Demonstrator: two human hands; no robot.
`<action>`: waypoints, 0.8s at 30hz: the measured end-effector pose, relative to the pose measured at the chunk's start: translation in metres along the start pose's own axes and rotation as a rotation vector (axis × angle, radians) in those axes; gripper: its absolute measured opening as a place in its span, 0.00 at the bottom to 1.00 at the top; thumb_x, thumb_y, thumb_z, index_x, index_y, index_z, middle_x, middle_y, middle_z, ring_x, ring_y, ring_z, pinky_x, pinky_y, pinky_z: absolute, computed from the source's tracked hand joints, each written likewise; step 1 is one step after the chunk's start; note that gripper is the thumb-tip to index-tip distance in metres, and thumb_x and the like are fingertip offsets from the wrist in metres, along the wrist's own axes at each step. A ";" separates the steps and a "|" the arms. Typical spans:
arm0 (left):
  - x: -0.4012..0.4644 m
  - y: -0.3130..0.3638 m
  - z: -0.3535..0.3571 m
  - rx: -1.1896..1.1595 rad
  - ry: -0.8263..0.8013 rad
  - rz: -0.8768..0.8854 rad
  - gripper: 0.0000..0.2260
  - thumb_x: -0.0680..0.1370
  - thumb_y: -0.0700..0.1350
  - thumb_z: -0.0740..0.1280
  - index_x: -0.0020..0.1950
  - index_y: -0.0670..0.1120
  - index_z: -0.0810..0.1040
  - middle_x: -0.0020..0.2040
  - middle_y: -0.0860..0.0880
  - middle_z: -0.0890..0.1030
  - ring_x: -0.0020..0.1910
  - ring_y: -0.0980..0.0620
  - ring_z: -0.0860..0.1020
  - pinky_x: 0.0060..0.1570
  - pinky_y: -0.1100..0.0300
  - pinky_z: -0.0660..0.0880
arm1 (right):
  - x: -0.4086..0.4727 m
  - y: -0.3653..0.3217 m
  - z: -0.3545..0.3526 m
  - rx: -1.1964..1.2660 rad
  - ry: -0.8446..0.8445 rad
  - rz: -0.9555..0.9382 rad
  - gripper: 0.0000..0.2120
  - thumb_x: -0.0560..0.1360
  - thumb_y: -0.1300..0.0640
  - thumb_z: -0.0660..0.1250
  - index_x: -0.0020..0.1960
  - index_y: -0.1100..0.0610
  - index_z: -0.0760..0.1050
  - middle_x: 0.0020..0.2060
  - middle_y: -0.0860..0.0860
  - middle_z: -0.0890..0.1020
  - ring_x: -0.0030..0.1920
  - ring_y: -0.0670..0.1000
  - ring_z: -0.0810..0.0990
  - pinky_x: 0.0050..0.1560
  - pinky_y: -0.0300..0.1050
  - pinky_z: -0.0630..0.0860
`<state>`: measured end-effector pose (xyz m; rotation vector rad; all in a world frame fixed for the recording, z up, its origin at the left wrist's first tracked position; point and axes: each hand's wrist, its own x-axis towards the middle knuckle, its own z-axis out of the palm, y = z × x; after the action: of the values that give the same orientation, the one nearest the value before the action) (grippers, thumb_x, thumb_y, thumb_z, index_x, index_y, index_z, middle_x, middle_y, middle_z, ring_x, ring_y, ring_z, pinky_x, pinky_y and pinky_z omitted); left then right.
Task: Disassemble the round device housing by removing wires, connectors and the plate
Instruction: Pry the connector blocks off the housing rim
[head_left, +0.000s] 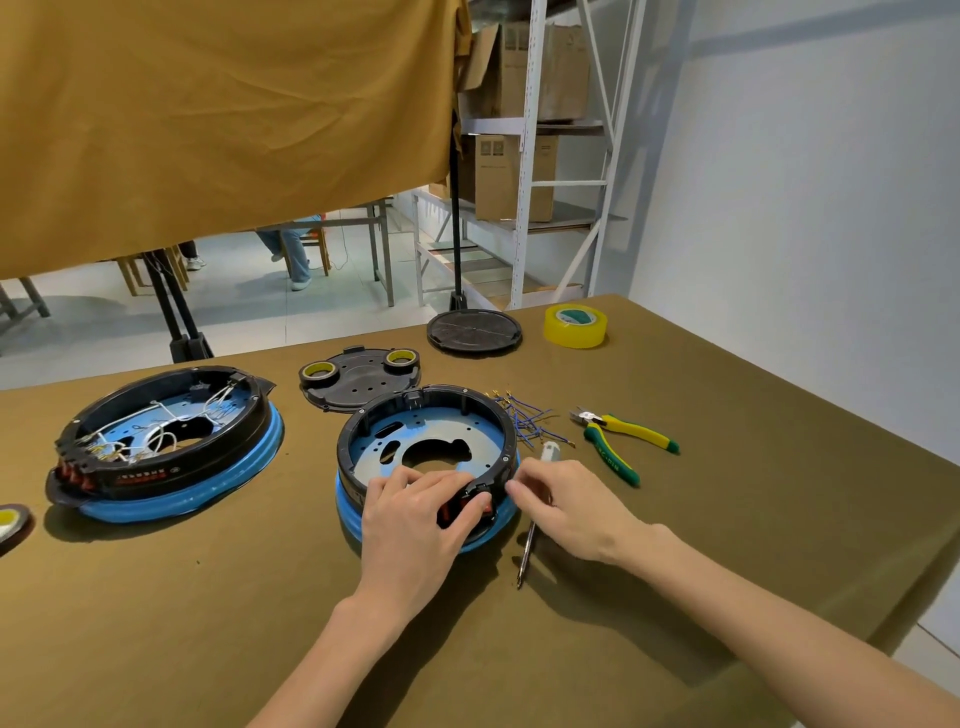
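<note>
A round black housing with a blue base ring and a blue perforated metal plate inside (427, 457) is seen on the olive cloth-covered table (727, 519), near the middle of its near half. The left hand (415, 512) is laid over the housing's near rim, its fingers curled round a red connector block (465, 512) set in the rim. The right hand (563, 512) is held just beside the rim's right side, fingertips drawn together; whether anything is pinched cannot be told. A screwdriver with a pale handle (535, 512) lies partly under that hand. A loose bundle of blue wires (522, 418) and yellow-and-green pliers (623, 439) are placed toward the right edge. A second wired housing (166, 447) sits near the left edge.
</note>
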<state>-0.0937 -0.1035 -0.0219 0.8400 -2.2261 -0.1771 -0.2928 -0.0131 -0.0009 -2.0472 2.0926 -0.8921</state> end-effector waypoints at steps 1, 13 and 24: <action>0.000 0.000 0.001 0.002 0.002 0.001 0.20 0.79 0.64 0.62 0.60 0.55 0.85 0.52 0.58 0.87 0.48 0.56 0.77 0.47 0.57 0.70 | 0.000 -0.006 0.000 0.065 -0.061 0.035 0.15 0.80 0.37 0.59 0.45 0.45 0.76 0.35 0.44 0.79 0.38 0.44 0.76 0.37 0.37 0.69; 0.000 -0.003 -0.003 -0.011 0.005 0.029 0.19 0.79 0.61 0.60 0.59 0.56 0.85 0.52 0.58 0.87 0.47 0.56 0.78 0.46 0.56 0.72 | 0.007 -0.038 -0.007 0.075 -0.061 0.140 0.17 0.72 0.37 0.72 0.46 0.50 0.81 0.35 0.43 0.82 0.35 0.41 0.79 0.33 0.34 0.73; -0.002 -0.012 -0.002 0.029 -0.010 0.112 0.18 0.80 0.57 0.61 0.63 0.54 0.84 0.55 0.57 0.86 0.47 0.54 0.78 0.45 0.58 0.69 | -0.006 -0.052 -0.005 0.118 0.054 0.157 0.10 0.69 0.47 0.68 0.35 0.52 0.74 0.29 0.49 0.78 0.30 0.45 0.72 0.30 0.42 0.70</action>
<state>-0.0847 -0.1114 -0.0264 0.7282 -2.2831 -0.0960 -0.2478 -0.0027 0.0248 -1.7931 2.1362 -1.0292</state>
